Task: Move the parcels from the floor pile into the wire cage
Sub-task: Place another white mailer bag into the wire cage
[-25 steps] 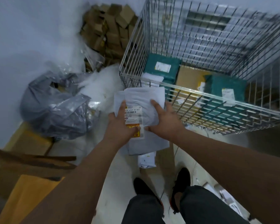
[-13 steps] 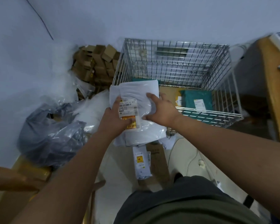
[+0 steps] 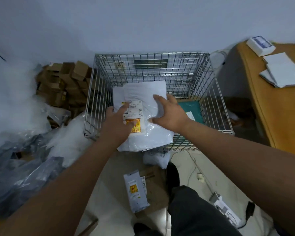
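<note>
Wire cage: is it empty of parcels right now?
No, a teal parcel lies on the bottom of the wire cage, towards its right side.

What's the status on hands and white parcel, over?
Left hand and right hand open, flat on white parcel. Parcel above wire cage front rim, not dropped. Teal parcel inside, to the right.

A parcel-handling stockroom is indicated: a wire cage [image 3: 95, 99] is set against a plain wall [image 3: 143, 23], small cardboard boxes [image 3: 63, 82] are heaped in the corner, plastic bags [image 3: 24, 176] and labelled parcels [image 3: 135, 189] are strewn over the tiled floor [image 3: 109, 201], and a desk [image 3: 283, 116] strewn with papers [image 3: 284, 72] is placed alongside.
</note>
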Demonstrator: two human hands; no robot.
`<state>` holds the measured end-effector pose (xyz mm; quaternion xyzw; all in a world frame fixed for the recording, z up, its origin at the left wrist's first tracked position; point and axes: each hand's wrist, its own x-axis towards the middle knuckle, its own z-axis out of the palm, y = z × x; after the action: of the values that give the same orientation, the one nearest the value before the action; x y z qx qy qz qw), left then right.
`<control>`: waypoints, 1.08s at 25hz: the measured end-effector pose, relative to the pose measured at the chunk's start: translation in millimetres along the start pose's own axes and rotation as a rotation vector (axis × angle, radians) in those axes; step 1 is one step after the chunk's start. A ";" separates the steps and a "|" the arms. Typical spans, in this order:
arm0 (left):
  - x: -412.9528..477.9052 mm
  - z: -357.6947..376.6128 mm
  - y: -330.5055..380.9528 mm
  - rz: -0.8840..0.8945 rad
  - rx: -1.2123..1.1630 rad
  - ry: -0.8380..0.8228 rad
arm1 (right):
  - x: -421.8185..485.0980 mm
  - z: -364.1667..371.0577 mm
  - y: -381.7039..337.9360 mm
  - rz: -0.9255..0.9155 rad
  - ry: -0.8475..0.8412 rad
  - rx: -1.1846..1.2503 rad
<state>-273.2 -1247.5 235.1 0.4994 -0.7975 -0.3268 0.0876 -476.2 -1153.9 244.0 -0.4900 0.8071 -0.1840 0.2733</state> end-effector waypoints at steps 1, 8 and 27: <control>19.6 7.1 6.2 0.016 0.007 0.005 | 18.6 -3.9 11.6 0.006 -0.007 0.000; 144.1 73.8 21.6 -0.084 0.044 -0.208 | 122.2 6.4 99.1 0.042 -0.114 -0.020; 326.6 352.4 -112.8 -0.284 0.203 -0.601 | 290.7 225.3 303.4 0.240 -0.306 -0.036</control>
<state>-512.8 -1405.9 -166.2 0.4930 -0.7388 -0.3871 -0.2477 -653.3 -1282.4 -179.6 -0.4172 0.8120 -0.0593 0.4039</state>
